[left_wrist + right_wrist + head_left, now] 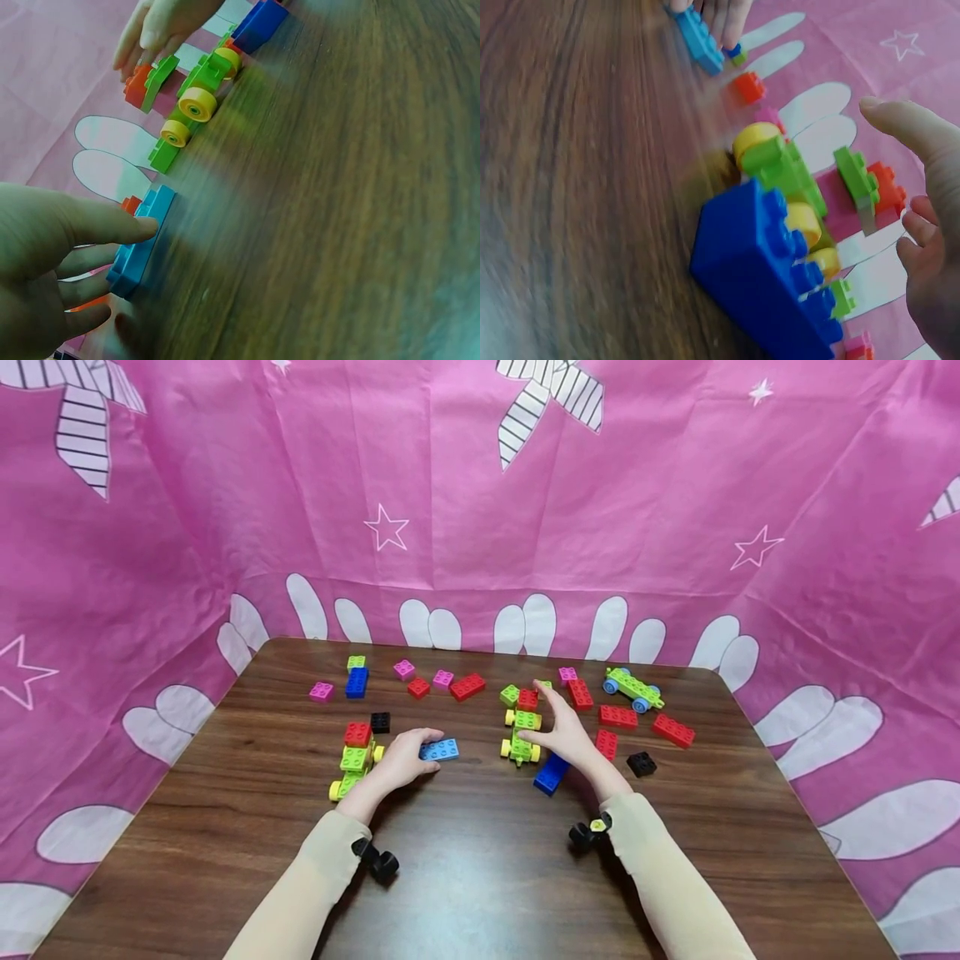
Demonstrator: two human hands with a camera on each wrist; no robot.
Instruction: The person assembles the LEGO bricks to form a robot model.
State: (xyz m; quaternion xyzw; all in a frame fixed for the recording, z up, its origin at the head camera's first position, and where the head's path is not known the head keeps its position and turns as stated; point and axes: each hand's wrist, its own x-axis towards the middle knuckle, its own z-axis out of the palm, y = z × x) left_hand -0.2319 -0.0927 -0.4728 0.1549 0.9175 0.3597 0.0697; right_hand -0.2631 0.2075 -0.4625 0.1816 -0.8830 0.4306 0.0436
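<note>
My left hand [405, 760] grips a light blue brick [442, 749] lying on the table, thumb on the near side and fingers on the far side. The thumb [139, 227] lies against the brick in the left wrist view. My right hand [566, 735] is spread, thumb apart from the fingers, beside a green toy car [521, 747] with yellow wheels. Stacked on this car are green and red bricks [887, 187], with the right fingers close by them. A similar car with a red brick [357, 734] on top stands left of my left hand.
A dark blue brick [551, 774] lies under the right wrist. Behind the hands are several loose bricks, among them a long red one [468, 687] and a pink one [404, 669]. A green car with blue wheels [632, 689] stands at the back right, a black brick [641, 764] nearer.
</note>
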